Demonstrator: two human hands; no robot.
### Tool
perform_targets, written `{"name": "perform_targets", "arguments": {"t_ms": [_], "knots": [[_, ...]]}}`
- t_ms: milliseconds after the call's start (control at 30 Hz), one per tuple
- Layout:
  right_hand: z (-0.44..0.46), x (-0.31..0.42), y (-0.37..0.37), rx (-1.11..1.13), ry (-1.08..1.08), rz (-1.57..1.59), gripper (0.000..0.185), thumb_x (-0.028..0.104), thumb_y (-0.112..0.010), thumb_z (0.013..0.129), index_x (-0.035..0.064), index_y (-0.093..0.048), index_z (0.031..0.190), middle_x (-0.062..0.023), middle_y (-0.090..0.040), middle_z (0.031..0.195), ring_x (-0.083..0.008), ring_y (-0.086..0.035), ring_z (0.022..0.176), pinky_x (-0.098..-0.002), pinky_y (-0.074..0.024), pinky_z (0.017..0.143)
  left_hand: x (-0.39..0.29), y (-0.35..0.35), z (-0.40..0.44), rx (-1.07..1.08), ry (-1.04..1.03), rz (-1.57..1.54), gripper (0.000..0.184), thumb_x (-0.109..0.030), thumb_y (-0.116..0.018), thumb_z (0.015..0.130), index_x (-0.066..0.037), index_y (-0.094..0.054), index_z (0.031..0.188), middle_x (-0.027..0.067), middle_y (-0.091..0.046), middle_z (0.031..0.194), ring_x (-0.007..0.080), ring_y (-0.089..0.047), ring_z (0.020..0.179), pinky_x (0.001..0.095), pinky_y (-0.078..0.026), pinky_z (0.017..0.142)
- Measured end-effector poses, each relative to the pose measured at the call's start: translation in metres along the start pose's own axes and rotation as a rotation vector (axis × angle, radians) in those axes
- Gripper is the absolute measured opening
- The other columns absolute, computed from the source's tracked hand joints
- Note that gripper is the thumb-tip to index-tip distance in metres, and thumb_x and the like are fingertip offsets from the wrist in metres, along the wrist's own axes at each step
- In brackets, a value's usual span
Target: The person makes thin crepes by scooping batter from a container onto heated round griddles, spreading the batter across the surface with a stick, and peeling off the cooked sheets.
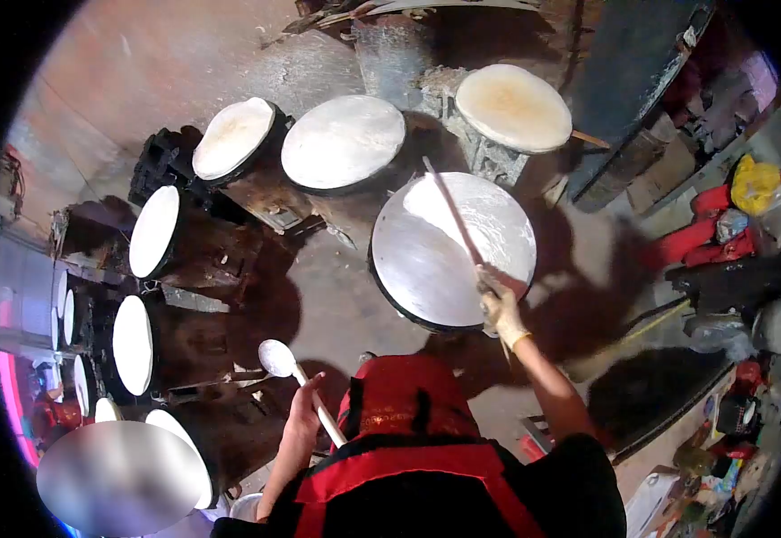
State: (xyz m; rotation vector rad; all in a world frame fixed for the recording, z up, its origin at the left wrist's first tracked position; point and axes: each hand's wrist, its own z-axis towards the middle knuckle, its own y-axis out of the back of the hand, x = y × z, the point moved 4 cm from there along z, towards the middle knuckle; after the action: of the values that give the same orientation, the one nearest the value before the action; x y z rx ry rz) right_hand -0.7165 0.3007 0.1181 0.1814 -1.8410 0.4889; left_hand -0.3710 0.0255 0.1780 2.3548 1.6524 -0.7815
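One stick (452, 211): in right hand (501, 309), grip closed around it, extending over one griddle (408, 278) part-coated white
One ladle (276, 357): in left hand (301, 417), grip closed on handle, apart from griddle
Three round tops (344, 143): beyond griddle, toward wall (175, 54)

Seven large round griddles (417, 260) near, one ladle (278, 360), one held stick (452, 210); distant griddles (69, 316) unclear.

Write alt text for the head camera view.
A person's right hand holds a long wooden spreader over white batter on a round griddle, while the left hand grips a white ladle. Pale round sheets on brown stands curve across the top and left.
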Motion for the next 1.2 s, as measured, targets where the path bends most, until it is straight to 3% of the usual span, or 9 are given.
{"name": "perform_targets", "arguments": {"t_ms": [133, 300, 367, 567, 767, 833, 900, 1000, 1200], "knots": [[-0.042, 0.049, -0.028, 0.140, -0.504, -0.031, 0.039, 0.007, -0.050, 0.089, 0.0140, -0.053, 0.127, 0.0014, -0.058, 0.089, -0.0041, -0.039, 0.048, -0.0179, -0.0325, 0.040, 0.005, 0.001, -0.018, -0.059, 0.021, -0.009, 0.026, -0.023, -0.073, 0.076, -0.016, -0.048, 0.071, -0.0048, -0.042, 0.056, 0.0104, -0.045, 0.044, 0.0245, -0.040, 0.039], [0.015, 0.001, 0.051, 0.155, 0.169, -0.203, 0.045, -0.005, -0.045, 0.080, 0.0122, -0.059, 0.119, -0.0022, -0.060, 0.075, -0.0038, -0.044, 0.047, -0.0197, -0.0348, 0.039, 0.014, 0.013, -0.031, -0.082, 0.019, -0.075, 0.016, -0.022, -0.068, 0.079, -0.014, -0.054, 0.080, -0.0037, -0.047, 0.060, 0.0130, -0.048, 0.048, 0.0265, -0.042, 0.043], [0.008, 0.058, 0.017, -0.112, -0.214, -0.205, 0.038, -0.003, -0.049, 0.081, 0.0090, -0.061, 0.115, 0.0008, -0.057, 0.068, -0.0043, -0.043, 0.047, -0.0203, -0.0350, 0.039, 0.012, 0.013, -0.044, -0.086, 0.030, -0.074, 0.012, -0.023, -0.063, 0.083, -0.015, -0.054, 0.081, -0.0040, -0.046, 0.057, 0.0136, -0.048, 0.048, 0.0271, -0.040, 0.042], [-0.077, 0.016, 0.031, 0.326, -0.372, -0.133, 0.035, 0.010, -0.057, 0.087, 0.0101, -0.057, 0.123, 0.0038, -0.052, 0.065, -0.0057, -0.043, 0.050, -0.0223, -0.0375, 0.046, -0.015, -0.012, -0.064, -0.169, 0.036, 0.140, 0.023, -0.022, -0.063, 0.083, -0.018, -0.049, 0.065, -0.0057, -0.042, 0.050, 0.0107, -0.042, 0.040, 0.0263, -0.032, 0.035], [-0.124, 0.018, 0.017, -0.386, -0.041, -0.035, 0.027, 0.008, -0.058, 0.087, -0.0009, -0.060, 0.113, 0.0003, -0.055, 0.077, -0.0082, -0.047, 0.065, -0.0223, -0.0396, 0.059, -0.044, 0.003, 0.006, 0.054, 0.111, 0.232, 0.006, -0.021, -0.061, 0.085, -0.016, -0.063, 0.082, -0.0068, -0.034, 0.049, 0.0094, -0.036, 0.039, 0.0236, -0.032, 0.036], [-0.101, -0.037, 0.001, -0.386, 0.340, -0.051, 0.030, 0.014, -0.061, 0.085, 0.0013, -0.061, 0.112, 0.0019, -0.054, 0.072, -0.0072, -0.046, 0.062, -0.0216, -0.0376, 0.056, -0.059, 0.037, 0.066, 0.384, 0.107, 0.342, 0.040, -0.020, -0.050, 0.090, -0.007, -0.047, 0.128, -0.0037, -0.047, 0.067, 0.0073, -0.047, 0.055, 0.0214, -0.045, 0.050], [-0.134, -0.068, -0.029, -0.282, 0.104, -0.084, 0.034, 0.018, -0.063, 0.084, 0.0022, -0.060, 0.114, 0.0034, -0.053, 0.069, -0.0069, -0.044, 0.056, -0.0228, -0.0362, 0.052, -0.079, 0.031, 0.069, 0.309, 0.088, 0.357, 0.040, -0.020, -0.052, 0.089, -0.008, -0.047, 0.128, -0.0052, -0.046, 0.067, 0.0061, -0.046, 0.057, 0.0202, -0.043, 0.051], [-0.215, -0.036, -0.081, -0.287, -0.511, 0.010, 0.039, 0.025, -0.063, 0.082, 0.0039, -0.059, 0.114, 0.0040, -0.051, 0.063, -0.0093, -0.042, 0.046, -0.0262, -0.0311, 0.041, -0.116, 0.016, 0.057, 0.384, 0.064, 0.573, 0.042, -0.023, -0.062, 0.083, -0.012, -0.055, 0.122, -0.0034, -0.052, 0.115, 0.0070, -0.041, 0.110, 0.0275, -0.036, 0.089], [-0.231, -0.122, -0.155, -0.282, -0.177, 0.737, 0.017, 0.026, -0.049, 0.094, 0.0122, -0.054, 0.103, 0.0038, -0.044, 0.059, -0.0087, -0.044, 0.045, -0.0237, -0.0319, 0.036, -0.147, 0.095, 0.128, 0.329, 0.155, 0.579, 0.041, -0.021, -0.061, 0.082, -0.013, -0.054, 0.121, -0.0034, -0.045, 0.130, 0.0097, -0.035, 0.120, 0.0311, -0.029, 0.097]]}}
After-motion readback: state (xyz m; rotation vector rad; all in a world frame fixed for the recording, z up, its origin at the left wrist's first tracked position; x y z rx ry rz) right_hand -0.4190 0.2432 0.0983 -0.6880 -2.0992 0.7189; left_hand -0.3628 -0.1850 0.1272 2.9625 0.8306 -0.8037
